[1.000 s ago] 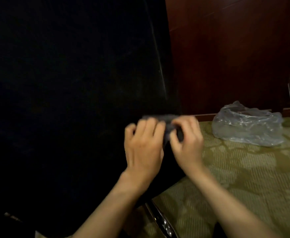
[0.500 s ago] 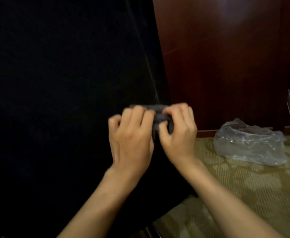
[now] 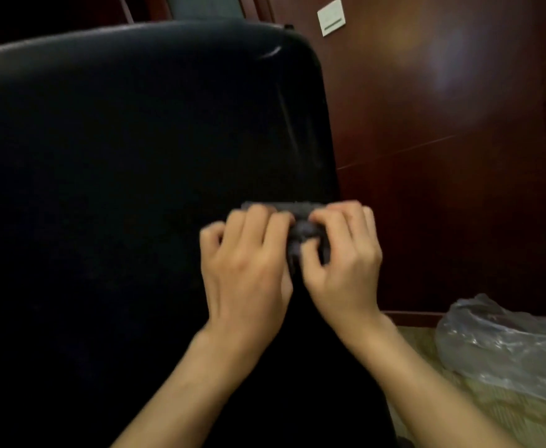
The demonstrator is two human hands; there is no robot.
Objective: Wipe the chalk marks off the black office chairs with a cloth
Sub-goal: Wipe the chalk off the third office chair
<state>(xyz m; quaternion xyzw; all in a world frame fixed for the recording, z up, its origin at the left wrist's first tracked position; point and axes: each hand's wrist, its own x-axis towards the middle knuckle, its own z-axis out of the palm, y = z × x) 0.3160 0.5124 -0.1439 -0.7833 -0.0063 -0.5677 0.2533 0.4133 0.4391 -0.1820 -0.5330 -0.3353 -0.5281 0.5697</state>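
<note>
The back of a black office chair (image 3: 119, 189) fills the left and middle of the head view, its rounded top edge showing near the top. A short pale streak (image 3: 271, 53) lies near its upper right corner. A small dark grey cloth (image 3: 300, 227) is bunched in front of the chair's right edge. My left hand (image 3: 249, 263) and my right hand (image 3: 343, 263) both grip the cloth, fingers curled over it from either side. Most of the cloth is hidden under my fingers.
A dark red wooden wall (image 3: 459, 156) stands right of the chair, with a white switch plate (image 3: 331, 16) high up. A crumpled clear plastic bag (image 3: 504, 350) lies on the patterned green carpet (image 3: 427, 354) at lower right.
The view has tilted upward, bringing the chair's top edge and the switch plate into sight. Both hands stay together on the cloth, higher against the chair back.
</note>
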